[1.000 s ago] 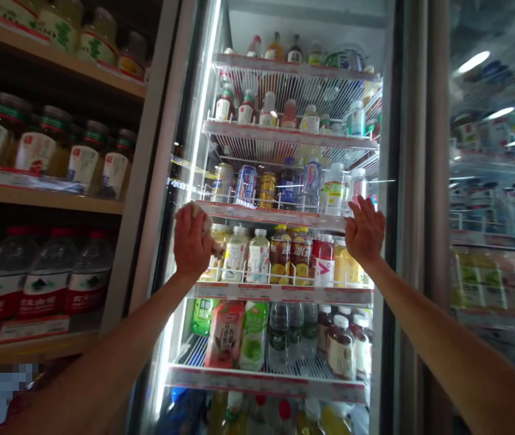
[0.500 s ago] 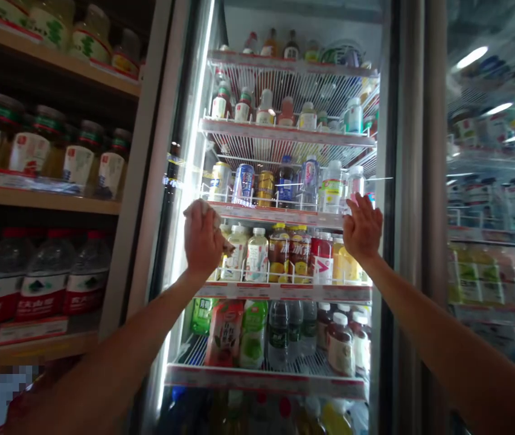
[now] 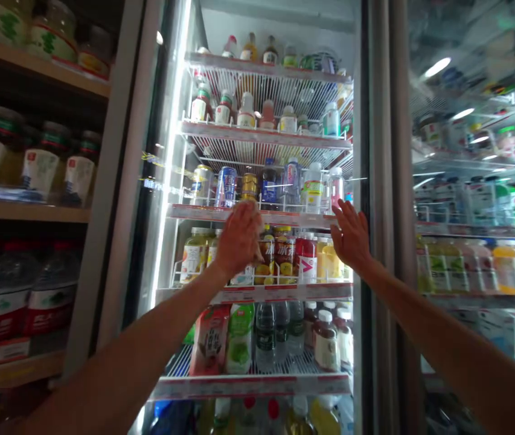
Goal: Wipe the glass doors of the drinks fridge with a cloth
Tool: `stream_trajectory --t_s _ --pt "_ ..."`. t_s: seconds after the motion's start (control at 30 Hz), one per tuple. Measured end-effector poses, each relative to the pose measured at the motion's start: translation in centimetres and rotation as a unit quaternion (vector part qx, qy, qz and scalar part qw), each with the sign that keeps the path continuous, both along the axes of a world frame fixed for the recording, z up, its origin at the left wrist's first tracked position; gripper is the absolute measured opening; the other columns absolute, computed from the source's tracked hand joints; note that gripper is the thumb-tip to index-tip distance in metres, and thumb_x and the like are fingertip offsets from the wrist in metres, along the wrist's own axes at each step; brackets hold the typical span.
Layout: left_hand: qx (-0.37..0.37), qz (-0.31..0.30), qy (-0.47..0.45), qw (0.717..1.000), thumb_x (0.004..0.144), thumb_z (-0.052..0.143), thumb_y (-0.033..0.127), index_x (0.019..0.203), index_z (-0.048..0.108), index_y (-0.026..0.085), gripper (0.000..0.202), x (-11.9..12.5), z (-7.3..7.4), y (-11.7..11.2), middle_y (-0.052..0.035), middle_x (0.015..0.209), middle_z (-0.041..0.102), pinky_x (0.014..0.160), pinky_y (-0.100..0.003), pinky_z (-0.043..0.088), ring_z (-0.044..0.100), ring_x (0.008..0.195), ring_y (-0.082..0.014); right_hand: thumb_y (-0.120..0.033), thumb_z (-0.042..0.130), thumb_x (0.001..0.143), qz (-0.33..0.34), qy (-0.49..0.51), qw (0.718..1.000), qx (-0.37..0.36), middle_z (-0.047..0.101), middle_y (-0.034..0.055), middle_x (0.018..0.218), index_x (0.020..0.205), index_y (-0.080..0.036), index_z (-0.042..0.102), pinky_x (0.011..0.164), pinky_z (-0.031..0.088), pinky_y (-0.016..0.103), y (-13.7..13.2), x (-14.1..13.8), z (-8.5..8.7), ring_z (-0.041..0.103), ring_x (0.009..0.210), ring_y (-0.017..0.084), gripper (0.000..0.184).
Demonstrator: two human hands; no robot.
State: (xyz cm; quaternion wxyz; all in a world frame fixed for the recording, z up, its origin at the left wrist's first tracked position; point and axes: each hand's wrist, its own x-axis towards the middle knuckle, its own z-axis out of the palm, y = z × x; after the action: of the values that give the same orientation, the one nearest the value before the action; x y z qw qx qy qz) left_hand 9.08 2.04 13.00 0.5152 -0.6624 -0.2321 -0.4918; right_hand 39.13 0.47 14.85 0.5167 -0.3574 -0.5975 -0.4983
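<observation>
My left hand (image 3: 238, 237) presses a light-coloured cloth (image 3: 258, 228) against the glass door (image 3: 279, 18) of an upright drinks fridge, near its middle. Most of the cloth is hidden under the fingers. Farther right, my right hand (image 3: 351, 234) rests on the same door with fingers apart and nothing in it. Through the glass, between and behind the hands, stand a gold can (image 3: 250, 186), dark tea bottles (image 3: 285, 252) and a red bottle (image 3: 306, 258). Both arms are stretched forward and up.
On the left, open wooden shelves (image 3: 26, 208) hold bottled drinks and large water bottles (image 3: 1, 296). A metal frame (image 3: 381, 181) separates this door from another glass section at the right, where more bottles (image 3: 511, 263) show with light reflections. A bright light strip (image 3: 171, 157) runs down the fridge's left side.
My left hand has slid the cloth from the door's left side to its middle. My right hand stays near the right edge with fingers spread. The view has turned slightly right.
</observation>
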Motion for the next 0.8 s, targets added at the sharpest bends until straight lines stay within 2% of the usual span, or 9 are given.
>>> stream_trajectory --t_s 0.07,0.13,0.23,0.33,0.43,0.5,0.57,0.7,0.8 --pt "-0.010 0.008 0.192 0.981 0.087 0.042 0.020 0.134 0.040 0.019 0.048 2.2 -1.1 0.0 -0.0063 0.148 0.032 0.115 -0.041 0.023 0.014 0.141 -0.0195 -0.029 0.035 0.090 -0.007 -0.013 1.000 -0.006 0.043 0.0082 0.143 0.137 -0.024 0.037 0.109 0.027 0.049 -0.6 0.9 -1.0 0.033 0.136 0.021 0.047" --pt "-0.012 0.008 0.278 0.960 0.087 0.041 0.019 0.133 0.041 0.022 0.046 3.8 -1.0 -0.1 -0.0028 0.146 0.036 0.115 -0.038 0.023 0.018 0.140 -0.0167 -0.028 0.035 0.090 -0.011 -0.030 0.999 -0.009 0.043 0.0094 0.142 0.138 -0.023 0.037 0.108 0.028 0.048 -1.3 2.0 -2.0 0.034 0.135 0.022 0.047" --pt "-0.016 -0.027 0.086 0.996 0.086 0.039 0.018 0.135 0.039 0.018 0.049 5.3 1.8 -0.1 -0.0059 0.148 0.033 0.116 -0.044 0.020 0.017 0.141 -0.0216 -0.027 0.035 0.091 -0.013 -0.036 0.999 0.005 0.043 0.0103 0.142 0.137 -0.022 0.038 0.108 0.029 0.048 -2.3 3.7 -3.1 0.035 0.135 0.022 0.047" --pt "-0.038 -0.051 -0.074 0.995 0.085 0.039 0.020 0.136 0.038 0.013 0.051 8.0 3.8 0.1 -0.0111 0.150 0.027 0.115 -0.052 0.019 0.013 0.141 -0.0284 -0.027 0.036 0.090 -0.015 -0.016 1.000 0.012 0.044 0.0104 0.142 0.137 -0.023 0.038 0.108 0.030 0.048 -3.1 5.1 -3.9 0.037 0.133 0.023 0.047" --pt "-0.049 -0.035 0.101 0.993 0.085 0.042 0.019 0.130 0.045 0.012 0.046 11.9 1.9 -0.1 -0.0110 0.147 0.033 0.114 -0.047 0.023 0.021 0.139 -0.0274 -0.026 0.036 0.090 -0.016 -0.003 1.000 0.007 0.043 0.0102 0.142 0.137 -0.024 0.038 0.108 0.030 0.047 -4.0 6.0 -4.9 0.039 0.132 0.022 0.047" --pt "-0.042 -0.025 0.257 0.965 0.086 0.043 0.018 0.128 0.048 0.014 0.043 14.2 0.0 -0.3 -0.0075 0.146 0.037 0.114 -0.042 0.024 0.026 0.138 -0.0235 -0.025 0.036 0.090 -0.017 -0.007 1.000 0.002 0.043 0.0097 0.142 0.137 -0.024 0.038 0.108 0.031 0.046 -4.5 6.4 -5.6 0.039 0.132 0.022 0.047" --pt "-0.037 -0.024 0.352 0.935 0.087 0.042 0.019 0.127 0.048 0.018 0.041 15.7 -0.7 -0.5 -0.0032 0.144 0.040 0.114 -0.036 0.023 0.029 0.136 -0.0183 -0.025 0.037 0.090 -0.015 -0.023 1.000 -0.004 0.043 0.0094 0.142 0.137 -0.024 0.038 0.108 0.032 0.045 -5.1 6.8 -6.2 0.039 0.132 0.021 0.047" --pt "-0.074 -0.023 0.236 0.969 0.088 0.035 0.015 0.133 0.040 0.011 0.046 17.3 0.9 -0.6 -0.0105 0.146 0.035 0.115 -0.043 0.019 0.025 0.138 -0.0195 -0.024 0.036 0.090 -0.008 -0.017 1.000 -0.001 0.042 0.0088 0.143 0.137 -0.025 0.039 0.106 0.034 0.045 -6.2 7.5 -6.7 0.040 0.131 0.021 0.047" --pt "-0.084 -0.027 0.218 0.972 0.086 0.039 0.015 0.131 0.043 0.007 0.046 18.7 -1.4 -0.8 -0.0142 0.146 0.033 0.114 -0.047 0.019 0.023 0.139 -0.0242 -0.023 0.037 0.090 0.001 0.003 1.000 0.011 0.043 0.0097 0.142 0.136 -0.024 0.040 0.106 0.035 0.046 -6.8 7.8 -6.8 0.041 0.130 0.022 0.047"
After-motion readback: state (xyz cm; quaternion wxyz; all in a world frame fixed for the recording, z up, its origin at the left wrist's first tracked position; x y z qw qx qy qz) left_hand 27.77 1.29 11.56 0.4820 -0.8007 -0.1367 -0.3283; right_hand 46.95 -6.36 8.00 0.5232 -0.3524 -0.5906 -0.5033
